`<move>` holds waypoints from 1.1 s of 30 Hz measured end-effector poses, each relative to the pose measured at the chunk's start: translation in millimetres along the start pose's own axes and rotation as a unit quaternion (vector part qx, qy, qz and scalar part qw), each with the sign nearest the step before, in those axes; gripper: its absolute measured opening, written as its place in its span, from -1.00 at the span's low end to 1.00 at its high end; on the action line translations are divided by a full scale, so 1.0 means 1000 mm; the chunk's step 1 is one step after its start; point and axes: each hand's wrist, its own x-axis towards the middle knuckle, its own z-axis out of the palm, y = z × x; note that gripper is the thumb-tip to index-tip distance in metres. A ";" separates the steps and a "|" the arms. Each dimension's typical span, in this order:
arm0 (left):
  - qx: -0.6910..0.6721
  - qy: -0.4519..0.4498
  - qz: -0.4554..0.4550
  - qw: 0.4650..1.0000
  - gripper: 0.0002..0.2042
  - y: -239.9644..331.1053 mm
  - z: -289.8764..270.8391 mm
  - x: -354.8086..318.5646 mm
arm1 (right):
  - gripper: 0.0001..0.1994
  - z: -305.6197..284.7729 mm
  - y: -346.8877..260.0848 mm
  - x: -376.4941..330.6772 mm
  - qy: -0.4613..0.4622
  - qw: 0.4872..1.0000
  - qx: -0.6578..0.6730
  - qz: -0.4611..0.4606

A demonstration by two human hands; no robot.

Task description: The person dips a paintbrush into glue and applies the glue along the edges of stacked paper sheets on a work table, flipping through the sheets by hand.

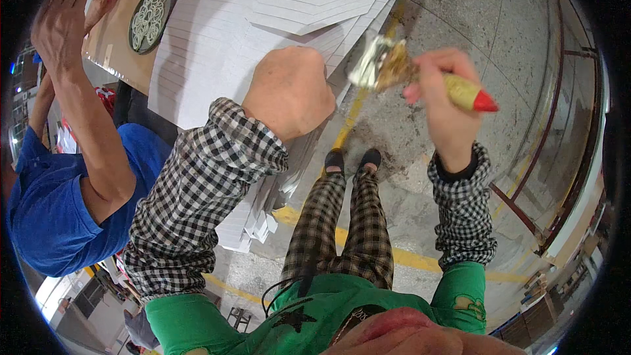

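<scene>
My right hand (pixel 448 95) grips a paintbrush (pixel 463 92) with a yellowish handle and a red end. Its wide head points left, and something white and shiny, smeared by motion, covers the bristle end. The brush is in the air, just off the right edge of the paper stack. My left hand (pixel 289 89) is closed in a fist over the white paper sheets (pixel 197 46). Its fingertips are turned under, so whatever they hold is hidden. Many sheets are fanned out in overlapping rows, with their edges showing as parallel lines.
At the left, a co-worker in a blue shirt (pixel 72 204) reaches over a brown tabletop (pixel 115 46). A round dark tray (pixel 169 1) of pale rings lies there. On the right is a concrete floor (pixel 453 20) with yellow lines and a metal-framed rack (pixel 559 92).
</scene>
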 end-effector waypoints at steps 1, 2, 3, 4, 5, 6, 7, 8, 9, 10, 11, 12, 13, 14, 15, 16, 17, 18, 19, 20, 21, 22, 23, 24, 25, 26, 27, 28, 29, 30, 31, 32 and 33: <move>0.001 0.002 -0.001 1.000 -0.80 0.000 0.001 0.001 | -0.98 -0.007 0.007 -0.006 -0.035 0.995 -0.082 -0.035; 0.006 0.009 0.000 1.000 -0.80 0.000 0.002 0.001 | -0.98 -0.010 0.010 -0.012 -0.069 0.982 -0.163 -0.071; 0.011 0.013 -0.002 1.000 -0.80 -0.001 0.003 0.000 | -0.97 -0.007 0.004 -0.017 -0.060 0.996 -0.062 -0.035; 0.010 0.011 -0.002 1.000 -0.80 -0.001 0.003 0.000 | -0.97 -0.005 -0.004 -0.017 -0.060 0.996 -0.064 -0.033; 0.010 0.000 0.000 1.000 -0.79 -0.001 0.002 0.000 | -0.96 -0.001 -0.014 -0.016 -0.022 0.998 -0.043 -0.029; 0.010 -0.010 0.005 1.000 -0.79 0.001 0.001 0.001 | -0.96 0.002 -0.021 -0.016 0.018 0.999 -0.024 -0.027; 0.008 -0.010 0.008 1.000 -0.79 0.002 0.002 0.002 | -0.96 0.005 -0.016 -0.012 0.009 1.000 -0.014 -0.008; 0.009 -0.012 0.003 1.000 -0.79 0.002 0.003 0.002 | -0.96 0.002 -0.010 -0.017 0.011 1.000 -0.017 -0.008; 0.014 -0.014 -0.007 1.000 -0.79 -0.001 0.005 0.002 | -0.97 -0.001 0.002 -0.023 -0.043 0.992 -0.108 -0.043; 0.014 -0.011 -0.006 1.000 -0.79 0.002 0.003 0.002 | -0.96 -0.008 0.007 -0.028 -0.096 0.971 -0.203 -0.082; 0.019 -0.002 0.000 1.000 -0.79 0.006 0.002 0.002 | -0.96 -0.015 0.009 -0.031 -0.097 0.980 -0.142 -0.097; 0.029 0.001 0.001 1.000 -0.79 0.005 0.003 0.000 | -0.96 -0.011 0.003 -0.032 -0.098 0.981 -0.136 -0.094; 0.027 0.000 0.001 1.000 -0.79 0.004 0.004 0.000 | -0.96 -0.005 -0.012 -0.028 -0.045 0.995 -0.083 -0.044; 0.024 0.008 0.001 1.000 -0.79 0.002 0.005 0.001 | -0.96 0.001 -0.020 -0.027 0.009 0.999 -0.030 0.007; 0.022 0.017 0.004 1.000 -0.79 0.003 0.005 0.002 | -0.96 0.006 -0.018 -0.023 0.010 0.999 -0.016 0.028; 0.021 0.017 0.007 1.000 -0.79 0.004 0.004 0.002 | -0.96 0.003 -0.011 -0.026 0.013 0.999 -0.018 0.027; 0.015 0.006 0.008 1.000 -0.79 0.006 0.002 0.002 | -0.97 -0.003 0.001 -0.032 -0.037 0.994 -0.101 -0.029; 0.012 -0.005 0.003 1.000 -0.79 0.006 0.002 0.002 | -0.96 -0.004 0.006 -0.035 -0.091 0.976 -0.178 -0.084; 0.014 -0.004 0.002 1.000 -0.79 0.005 0.002 0.002 | -0.95 -0.008 0.004 -0.037 -0.110 0.972 -0.172 -0.117; 0.018 0.007 0.009 1.000 -0.79 0.004 0.003 0.002 | -0.95 -0.008 0.002 -0.037 -0.110 0.972 -0.171 -0.118; 0.020 0.017 0.019 0.999 -0.78 0.004 0.005 0.002 | -0.95 -0.002 -0.010 -0.034 -0.049 0.991 -0.103 -0.067; 0.020 0.017 0.020 0.999 -0.78 0.005 0.003 0.002 | -0.95 0.003 -0.018 -0.034 0.012 0.999 -0.032 -0.017; 0.023 0.007 0.011 1.000 -0.78 0.006 0.000 0.001 | -0.95 0.006 -0.016 -0.028 0.024 0.998 -0.036 -0.040; 0.025 -0.001 0.004 1.000 -0.79 0.006 -0.001 0.002 | -0.95 0.003 -0.011 -0.026 0.026 0.998 -0.038 -0.043; 0.025 0.000 0.007 1.000 -0.79 0.005 0.001 0.003 | -0.96 -0.003 -0.002 -0.025 -0.016 0.997 -0.069 -0.035; 0.022 0.002 0.014 1.000 -0.79 0.003 0.004 0.002 | -0.95 -0.009 0.003 -0.025 -0.058 0.993 -0.100 -0.025; 0.018 0.004 0.019 1.000 -0.79 0.003 0.005 0.002 | -0.95 -0.010 0.001 -0.028 -0.043 0.997 -0.062 -0.030; 0.018 0.005 0.019 1.000 -0.79 0.004 0.005 0.003 | -0.95 -0.010 -0.001 -0.025 -0.043 0.997 -0.063 -0.031; 0.020 0.007 0.022 1.000 -0.79 0.004 0.005 0.005 | -0.96 -0.009 -0.005 -0.019 -0.010 0.998 -0.036 -0.053; 0.023 0.006 0.026 0.999 -0.79 0.004 0.003 0.004 | -0.97 -0.004 -0.009 -0.015 0.025 0.997 -0.010 -0.072; 0.023 0.005 0.027 0.999 -0.79 0.003 0.003 0.004 | -0.96 0.000 -0.005 -0.008 0.015 0.997 -0.040 -0.064; 0.016 0.017 0.033 0.999 -0.79 0.002 0.006 0.003 | -0.96 -0.002 -0.005 -0.011 0.016 0.997 -0.041 -0.063; 0.011 0.033 0.035 0.999 -0.79 0.001 0.005 0.004 | -0.96 -0.006 -0.003 -0.014 -0.003 0.997 -0.059 -0.047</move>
